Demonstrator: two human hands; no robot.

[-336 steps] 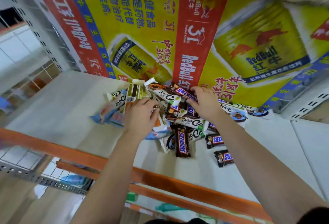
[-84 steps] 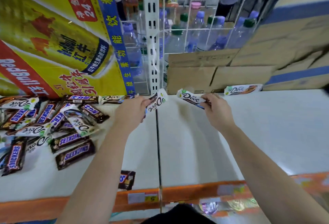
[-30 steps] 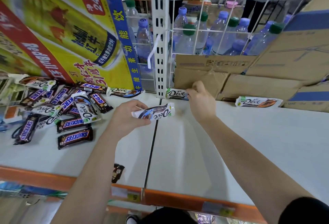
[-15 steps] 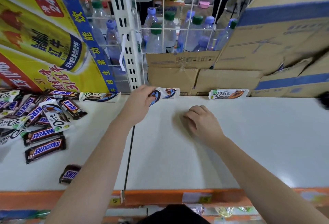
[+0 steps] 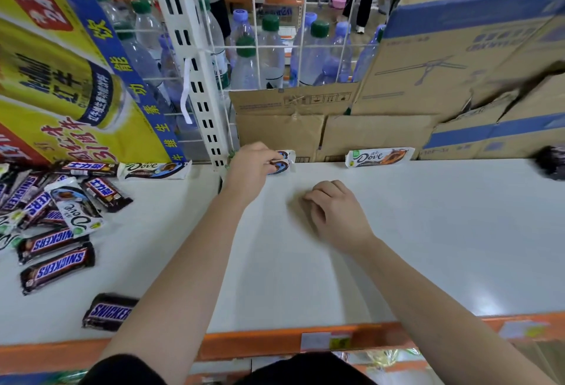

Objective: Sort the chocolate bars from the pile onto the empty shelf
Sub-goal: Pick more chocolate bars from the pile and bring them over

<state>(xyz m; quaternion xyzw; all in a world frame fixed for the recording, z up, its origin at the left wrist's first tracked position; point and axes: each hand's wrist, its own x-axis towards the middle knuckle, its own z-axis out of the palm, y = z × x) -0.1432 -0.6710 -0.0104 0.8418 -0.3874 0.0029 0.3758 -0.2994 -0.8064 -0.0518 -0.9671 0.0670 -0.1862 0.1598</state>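
The left hand [image 5: 253, 169] has brought its Dove bar [image 5: 283, 163] to the back edge of the shelf [image 5: 428, 247] and still grips it there. The right hand [image 5: 334, 215] has let go of its own bar and now rests empty, fingers loose. More bars wait in the pile [image 5: 46, 219].

The pile [image 5: 46, 210] lies left on the shelf [image 5: 428, 247]; right of the post [image 5: 203, 88], one Dove bar [image 5: 285, 165] and a second Dove bar [image 5: 379, 157] lie before cardboard boxes [image 5: 376, 134].
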